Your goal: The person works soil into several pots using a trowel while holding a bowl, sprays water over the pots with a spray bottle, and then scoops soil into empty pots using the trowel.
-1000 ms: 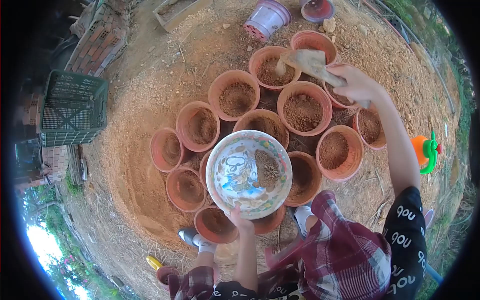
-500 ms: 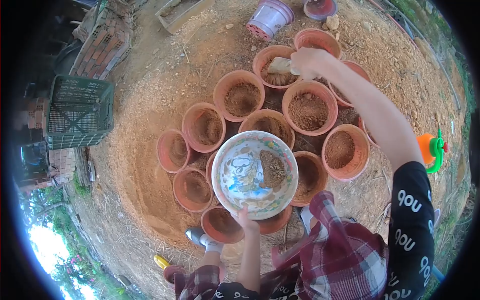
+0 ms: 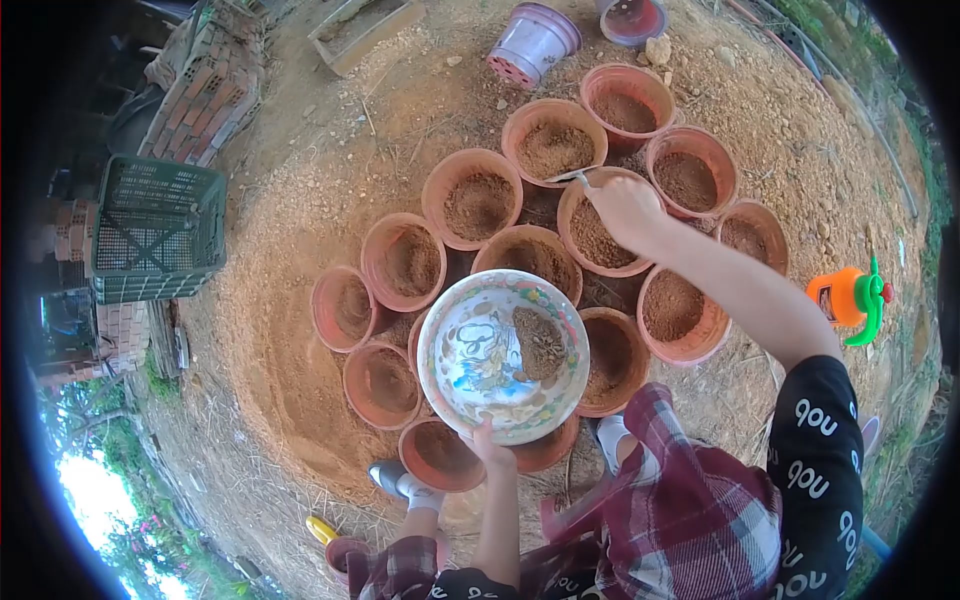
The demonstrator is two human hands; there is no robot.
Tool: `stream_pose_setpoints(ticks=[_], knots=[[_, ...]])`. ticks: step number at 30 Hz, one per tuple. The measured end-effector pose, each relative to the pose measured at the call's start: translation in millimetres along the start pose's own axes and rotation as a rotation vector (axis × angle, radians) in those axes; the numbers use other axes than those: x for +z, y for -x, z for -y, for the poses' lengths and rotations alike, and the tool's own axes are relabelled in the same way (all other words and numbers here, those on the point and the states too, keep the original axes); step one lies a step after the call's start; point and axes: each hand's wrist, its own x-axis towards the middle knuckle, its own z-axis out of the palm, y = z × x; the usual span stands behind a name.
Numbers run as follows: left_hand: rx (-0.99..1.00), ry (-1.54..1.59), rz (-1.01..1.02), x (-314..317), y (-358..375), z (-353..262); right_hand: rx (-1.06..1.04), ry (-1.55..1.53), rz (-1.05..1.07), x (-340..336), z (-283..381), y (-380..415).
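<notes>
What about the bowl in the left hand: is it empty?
No, the bowl in the left hand has a patch of brown soil in it.

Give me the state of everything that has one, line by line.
White basin: held, some soil inside
Left hand: gripping basin rim
Trowel: held
Right hand: gripping trowel
Terracotta pots: upright, soil visible in most
Nearer purple pot: on its side
Green crate: open
Orange bottle: green top on

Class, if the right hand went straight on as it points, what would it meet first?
Likely the terracotta pot up and left of it in the picture, where the trowel reaches; whether the right hand would hit it or pass above is unclear.
</notes>
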Motion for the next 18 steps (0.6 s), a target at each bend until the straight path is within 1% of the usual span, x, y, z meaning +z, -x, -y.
stream_pose_setpoints(ticks=[1,3,5,7,8,10,11,13,14,16,17,18], knots=[[0.013,0.011,0.011,1,1,1,-0.002,0.003,0.001,4,6,8],[0.021,0.033,0.016,-4,-3,9,0.121,-0.100,-0.172,9,13,22],[0.031,0.049,0.021,-8,-3,11,0.138,-0.105,-0.186,4,10,25],[-0.010,-0.008,0.011,-2,0,2,0.164,-0.114,-0.222,-4,7,25],[-0.010,-0.009,0.012,-5,-2,5,0.166,-0.115,-0.222,-5,4,18],[-0.009,0.044,0.043,-14,-7,14,0.083,-0.127,-0.307,-5,-9,-8],[-0.012,0.044,0.047,-15,-6,16,0.088,-0.126,-0.306,-2,-19,-26],[-0.068,0.069,0.027,-16,-5,16,-0.065,-0.036,-0.051,-4,-30,-55],[-0.065,0.066,0.028,-14,-5,14,-0.063,-0.041,-0.052,-9,-32,-57],[-0.003,0.012,0.065,-4,-1,3,-0.115,-0.020,0.103,-58,-28,-47],[0.002,0.005,0.065,1,2,-3,-0.117,-0.029,0.100,-75,-27,-44],[-0.005,0.003,0.035,7,5,-8,-0.082,0.030,0.183,-92,-28,-44]])
